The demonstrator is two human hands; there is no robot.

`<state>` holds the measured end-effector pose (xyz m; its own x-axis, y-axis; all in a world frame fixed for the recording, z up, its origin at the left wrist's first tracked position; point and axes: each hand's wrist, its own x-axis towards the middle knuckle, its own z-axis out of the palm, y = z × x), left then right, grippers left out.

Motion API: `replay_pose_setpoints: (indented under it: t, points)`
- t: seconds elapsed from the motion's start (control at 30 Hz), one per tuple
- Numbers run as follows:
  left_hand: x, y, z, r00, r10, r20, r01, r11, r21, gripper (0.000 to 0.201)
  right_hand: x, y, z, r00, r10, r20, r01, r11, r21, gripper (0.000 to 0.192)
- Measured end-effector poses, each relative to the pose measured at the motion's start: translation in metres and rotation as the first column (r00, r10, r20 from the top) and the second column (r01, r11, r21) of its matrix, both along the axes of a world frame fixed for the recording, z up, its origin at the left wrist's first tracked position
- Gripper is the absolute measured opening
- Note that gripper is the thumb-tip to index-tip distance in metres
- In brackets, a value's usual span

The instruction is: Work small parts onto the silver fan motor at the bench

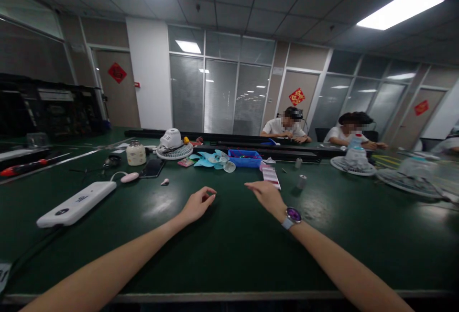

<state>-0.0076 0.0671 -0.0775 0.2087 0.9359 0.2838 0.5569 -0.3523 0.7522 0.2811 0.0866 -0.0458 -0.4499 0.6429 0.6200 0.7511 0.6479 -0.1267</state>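
Observation:
My left hand [199,203] hovers over the green table [222,250], its fingers loosely bent and the thumb apart from them, holding nothing. Opposite it, my right hand [266,198] points leftward with fingers stretched out and nothing visible in it. A watch [293,215] is on my right wrist. Just beyond the right hand lies a white and red paper [271,178]. Light-blue fan blades [210,159] and a blue basket [247,160] of small parts, too small to name, are past both hands. To the right stands a small metal cylinder [301,181].
Left of my hands are a white power strip [77,204], a phone [152,168], a cream jar [136,153] and a white fan part [172,145]. A red screwdriver [27,166] lies farther left. Another fan base [355,161] is at right. Two people [285,125] sit across the table.

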Motion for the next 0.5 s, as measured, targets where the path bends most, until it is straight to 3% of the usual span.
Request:
replay_pose_setpoints:
  t: [0.07,0.13,0.2,0.3,0.5]
  points:
    - [0.000,-0.001,0.002,1.000,0.004,-0.015,-0.004,1.000,-0.009,0.042,0.047,0.021,0.011,0.966,-0.251,-0.070,0.258,0.959,0.120,0.030]
    - [0.001,-0.001,0.002,1.000,0.008,-0.027,-0.008,1.000,-0.014,0.042,0.094,0.040,0.019,0.863,-0.468,-0.192,0.498,0.852,0.161,0.029]
    - [0.001,0.000,0.002,0.999,-0.001,-0.035,0.000,1.000,-0.023,0.043,0.133,0.054,0.020,0.746,-0.612,-0.262,0.655,0.746,0.122,0.029]
    - [0.000,0.000,0.001,0.999,-0.011,-0.035,0.010,1.000,-0.020,0.043,0.166,0.067,0.010,0.654,-0.719,-0.235,0.745,0.667,0.030,0.029]
    - [0.000,0.000,0.001,0.999,-0.012,-0.042,0.011,1.000,-0.016,0.041,0.178,0.076,-0.006,0.631,-0.733,-0.254,0.753,0.658,-0.029,0.027]
